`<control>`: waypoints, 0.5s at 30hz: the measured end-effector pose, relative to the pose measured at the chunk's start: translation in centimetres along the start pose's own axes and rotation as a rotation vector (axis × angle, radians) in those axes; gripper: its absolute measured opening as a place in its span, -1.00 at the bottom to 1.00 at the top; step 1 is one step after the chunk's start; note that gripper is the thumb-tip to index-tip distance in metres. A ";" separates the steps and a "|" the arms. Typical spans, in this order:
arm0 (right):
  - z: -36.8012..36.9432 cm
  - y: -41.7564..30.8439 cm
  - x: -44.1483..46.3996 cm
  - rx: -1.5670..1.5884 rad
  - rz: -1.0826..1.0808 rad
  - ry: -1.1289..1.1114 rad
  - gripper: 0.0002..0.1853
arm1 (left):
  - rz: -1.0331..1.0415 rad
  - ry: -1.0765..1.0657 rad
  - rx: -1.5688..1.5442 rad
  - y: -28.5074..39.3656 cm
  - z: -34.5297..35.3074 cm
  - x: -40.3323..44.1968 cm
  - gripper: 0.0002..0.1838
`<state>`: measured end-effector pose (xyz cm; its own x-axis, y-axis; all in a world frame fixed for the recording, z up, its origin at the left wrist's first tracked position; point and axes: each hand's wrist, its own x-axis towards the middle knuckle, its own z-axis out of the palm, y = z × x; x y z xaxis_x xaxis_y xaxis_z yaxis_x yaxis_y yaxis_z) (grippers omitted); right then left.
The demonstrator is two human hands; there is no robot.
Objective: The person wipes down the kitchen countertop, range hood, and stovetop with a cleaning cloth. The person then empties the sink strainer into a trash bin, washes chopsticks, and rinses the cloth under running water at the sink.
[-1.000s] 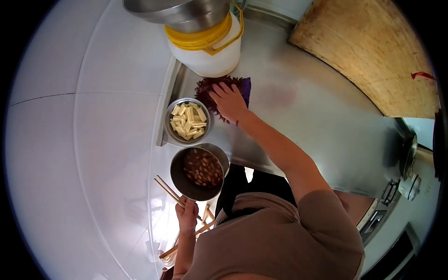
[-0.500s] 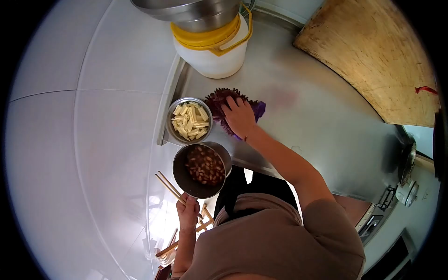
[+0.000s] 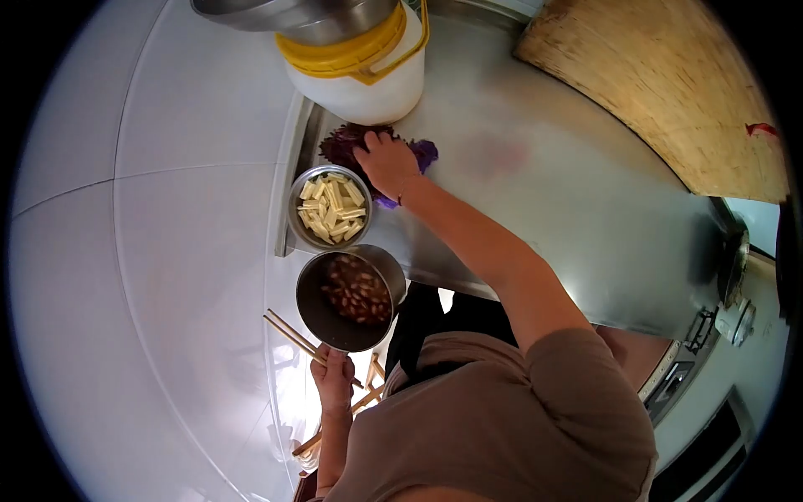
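Observation:
My left hand (image 3: 334, 374) is closed around the handle of a deep metal pot (image 3: 322, 322), with a pair of wooden chopsticks (image 3: 289, 330) held in the same grip. Brown liquid with peanut-like pieces (image 3: 358, 289) lies in the pot, which is tilted. On the steel counter, my right hand (image 3: 387, 163) grips a shaggy dark-red and purple cloth (image 3: 343, 146) from above, fingers bent over it. Just below the cloth stands a round metal bowl (image 3: 295, 219) filled with pale yellow cut sticks (image 3: 332, 209).
A white bucket (image 3: 360, 98) with a yellow lid carries a large steel basin (image 3: 326, 21) behind the cloth. A big wooden board (image 3: 644, 84) leans at the back right of the steel counter (image 3: 535, 209). White tiled wall (image 3: 201, 251) borders the left side.
My right hand has slid the cloth across the counter toward the bucket, from beside the bowl to behind it. My left hand still holds the pot and chopsticks. The view has shifted slightly.

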<state>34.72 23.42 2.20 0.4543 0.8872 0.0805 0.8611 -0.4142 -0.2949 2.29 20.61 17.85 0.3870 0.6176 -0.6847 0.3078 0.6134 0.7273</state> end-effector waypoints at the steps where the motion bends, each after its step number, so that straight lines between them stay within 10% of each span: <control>1: -0.4 0.1 -0.8 -0.009 0.029 -0.019 -0.77 | 0.004 0.000 0.005 0.0 -0.1 0.1 -0.86; 15: -2.6 -0.9 -18.0 0.147 -0.002 0.019 -0.68 | -0.014 0.038 0.126 1.3 0.6 0.7 -0.84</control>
<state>26.41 7.30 3.53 0.4581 0.8834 0.0985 0.8200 -0.3772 -0.4305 3.53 21.57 18.34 0.3496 0.6287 -0.6946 0.4205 0.5572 0.7160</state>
